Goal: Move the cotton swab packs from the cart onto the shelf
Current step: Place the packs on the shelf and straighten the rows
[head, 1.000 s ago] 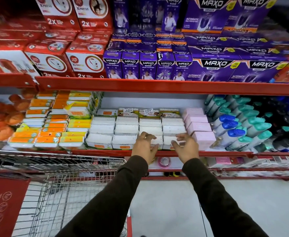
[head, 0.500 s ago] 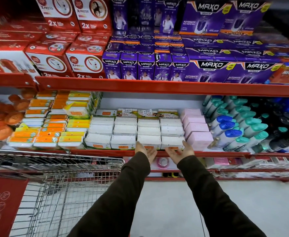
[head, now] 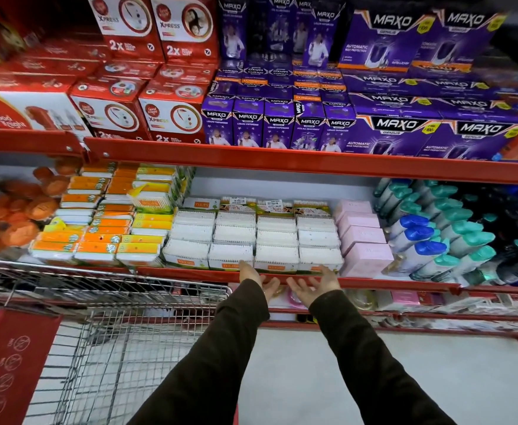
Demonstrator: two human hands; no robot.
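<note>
Along the front edge of the middle shelf (head: 374, 283), both hands sit palm-up and empty: left hand (head: 259, 279) and right hand (head: 314, 285) side by side, fingers spread apart, clamped on nothing. Left fingertips touch or nearly touch the front pack; cannot tell which.

Cotton swab packs (head: 253, 237): on the shelf, four columns across, several rows deep, block running from front edge toward back wall. Flat clear packs, white swab tips visible in dense rows, orange label strip on the front faces. Back row shows printed card headers with price stickers. Orange and yellow packs (head: 98, 240) just beside the block's left edge; pink boxes (head: 363, 237) just beside its right edge.

Cart (head: 113, 332): wire basket at lower left, below shelf edge. No swab packs visible in the part shown; the rest is out of view.

Judgement: stocking looks near done, or between loads.

Risks:
- Front row sits flush with the shelf lip. A palm or sleeve catching it could drag a pack off the edge to the floor.
- Packs look light and slick; stacked rows could slide forward if nudged.
- Block is tight between neighbours; forcing another pack in could push the pink boxes askew toward the bottles (head: 429, 240).
</note>
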